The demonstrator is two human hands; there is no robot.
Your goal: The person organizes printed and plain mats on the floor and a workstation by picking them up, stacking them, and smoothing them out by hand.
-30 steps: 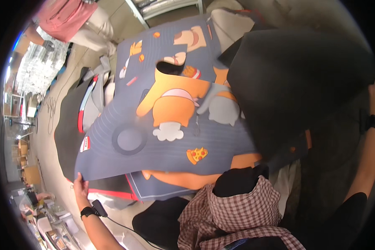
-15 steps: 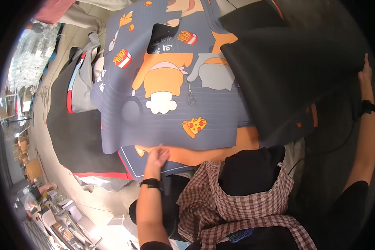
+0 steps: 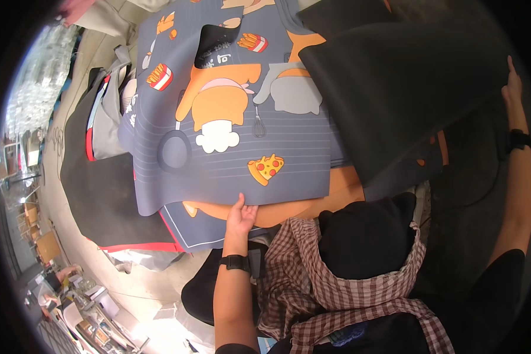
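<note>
A blue-grey printed floor mat (image 3: 218, 183) with cartoon cats, fries and pizza lies over a similar mat with a large orange shape (image 3: 277, 213). My left hand (image 3: 241, 217) is at the near edge of the top mat, thumb raised against the edge and apart from the partly curled fingers. On the right, a mat with its plain black underside (image 3: 407, 94) showing is lifted and folded over. My right hand (image 3: 513, 91), arm stretched out, grips that mat's far right edge; its fingers point upward and partly hide behind the edge.
More mats with black backs and red edging (image 3: 100, 194) lie to the left. A checked cloth (image 3: 360, 289) hangs around a black rounded thing in front of me. Clear plastic wrapping (image 3: 47, 82) stands at the far left. A cluttered table (image 3: 88, 312) is at the lower left.
My left hand has moved right along the near edge of the top mat. My right hand still holds the black-backed mat up. The whole view has shifted slightly.
</note>
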